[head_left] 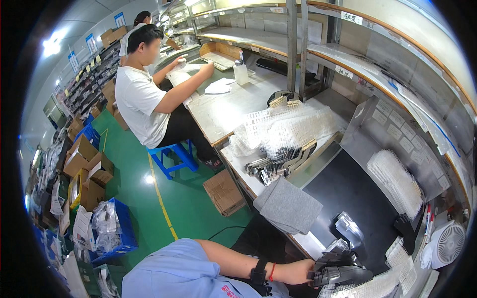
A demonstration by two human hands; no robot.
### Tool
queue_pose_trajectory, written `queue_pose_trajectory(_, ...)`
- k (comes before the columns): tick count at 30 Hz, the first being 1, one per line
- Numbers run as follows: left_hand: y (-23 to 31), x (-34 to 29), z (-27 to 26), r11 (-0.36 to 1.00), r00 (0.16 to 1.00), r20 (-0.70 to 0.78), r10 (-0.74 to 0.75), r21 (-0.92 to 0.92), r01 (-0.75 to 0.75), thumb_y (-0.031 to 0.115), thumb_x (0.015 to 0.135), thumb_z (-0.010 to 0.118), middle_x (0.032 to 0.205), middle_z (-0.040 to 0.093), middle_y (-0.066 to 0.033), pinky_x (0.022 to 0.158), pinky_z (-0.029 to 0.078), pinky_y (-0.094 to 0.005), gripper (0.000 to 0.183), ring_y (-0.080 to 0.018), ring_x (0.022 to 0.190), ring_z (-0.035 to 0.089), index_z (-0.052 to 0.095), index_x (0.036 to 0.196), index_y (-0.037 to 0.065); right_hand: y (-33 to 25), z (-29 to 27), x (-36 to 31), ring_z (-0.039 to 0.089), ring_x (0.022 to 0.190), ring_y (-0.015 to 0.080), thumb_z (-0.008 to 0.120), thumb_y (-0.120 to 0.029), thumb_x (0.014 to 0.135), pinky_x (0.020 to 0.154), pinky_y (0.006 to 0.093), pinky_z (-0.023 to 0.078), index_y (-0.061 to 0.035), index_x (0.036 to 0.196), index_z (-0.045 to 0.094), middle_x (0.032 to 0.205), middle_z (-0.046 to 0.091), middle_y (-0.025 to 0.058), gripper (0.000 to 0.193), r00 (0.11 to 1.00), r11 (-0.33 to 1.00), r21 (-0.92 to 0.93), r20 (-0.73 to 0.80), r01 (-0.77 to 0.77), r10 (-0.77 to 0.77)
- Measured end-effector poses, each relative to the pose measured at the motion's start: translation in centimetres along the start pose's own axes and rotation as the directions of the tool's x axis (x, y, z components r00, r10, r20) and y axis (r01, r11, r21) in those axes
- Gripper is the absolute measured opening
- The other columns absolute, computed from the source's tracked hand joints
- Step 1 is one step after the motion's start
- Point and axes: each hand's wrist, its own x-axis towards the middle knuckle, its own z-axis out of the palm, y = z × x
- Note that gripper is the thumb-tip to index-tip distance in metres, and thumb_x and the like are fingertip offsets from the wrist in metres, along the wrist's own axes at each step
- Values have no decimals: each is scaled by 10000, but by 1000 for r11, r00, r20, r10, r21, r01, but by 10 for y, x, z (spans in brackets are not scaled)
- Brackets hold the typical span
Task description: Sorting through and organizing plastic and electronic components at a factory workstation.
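Black pieces [345, 275] are lying bunched at the bench's near edge, where your left hand [294, 272] is touching their end; they are partly hiding your fingertips, so I cannot tell how tightly you are gripping. Gray cloths [288, 206] are sitting beyond, while white textured sheets [400, 263] are crowding the right, near a fan [448, 244]. The pieces are looking glossy, narrow and overlapping.

A factory workshop, by its look: a green floor [139, 191] with a painted yellow line [156, 186], metal-framed shelves [243, 36] above long tabletops [218, 119], piled clear plastic trays [298, 126], cardboard boxes [79, 155], a blue crate [126, 231] of bagged items, and a co-worker [141, 102] in white busy on a blue stool [174, 158].
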Motion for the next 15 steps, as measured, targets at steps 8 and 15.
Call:
queue_pose_trajectory(8,29,-13,5,967,996,54,-66,249,50,221,898,570,1014,633,-54,835,444,-286,328,-113,929,535,561,1112,-28,-7,41,-24,516,888,241,424,-254,920,792,377,413,28,1087,456,999,510,127,329,968,873,-435,-13,221,-252)
queue_pose_trajectory(15,53,-18,11,973,983,-43,177,158,-169,45,806,640,943,644,-89,776,481,-285,284,-114,849,587,561,1065,-41,20,39,-9,546,1080,288,444,-296,916,924,426,438,33,1274,392,1202,530,163,489,944,939,-94,2,330,-331)
